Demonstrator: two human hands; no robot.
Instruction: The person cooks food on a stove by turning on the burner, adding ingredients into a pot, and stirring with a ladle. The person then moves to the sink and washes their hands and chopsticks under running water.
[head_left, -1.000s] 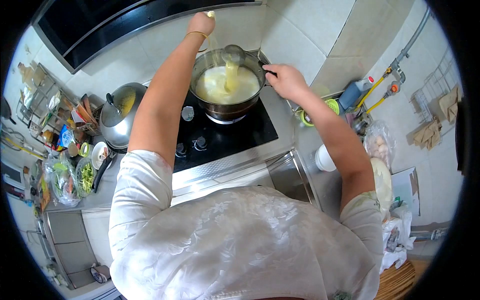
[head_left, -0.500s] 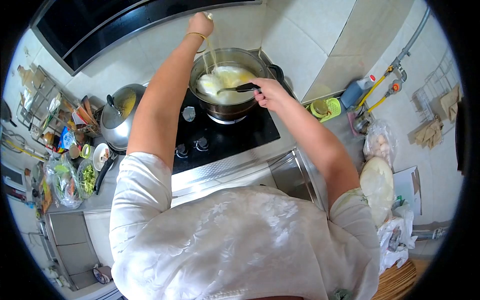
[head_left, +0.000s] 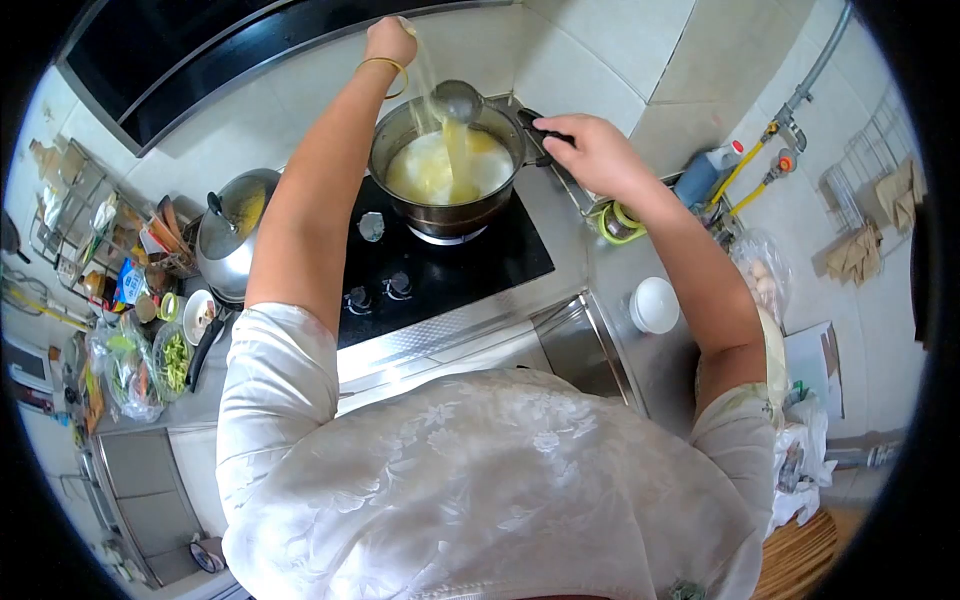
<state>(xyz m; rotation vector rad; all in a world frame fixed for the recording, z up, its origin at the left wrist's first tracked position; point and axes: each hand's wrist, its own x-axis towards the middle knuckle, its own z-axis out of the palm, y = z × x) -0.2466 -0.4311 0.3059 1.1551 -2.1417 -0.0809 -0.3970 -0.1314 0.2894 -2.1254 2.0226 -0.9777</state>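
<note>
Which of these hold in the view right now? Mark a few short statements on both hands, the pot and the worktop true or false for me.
1. The right hand holds the black handle of a round-bowled metal ladle. True.
2. The ladle's bowl lies sunk in the deep dark metal pot. False: it is raised and tipped, and pale yellow liquid pours from it into the pot.
3. Thin pale strands hang from the left hand into the pot. True.
4. The thin gold-coloured bangle is on the right wrist. False: the bangle is on the left wrist.
5. The round white container stands on the grey counter, right of the black glass hob. True.
</note>
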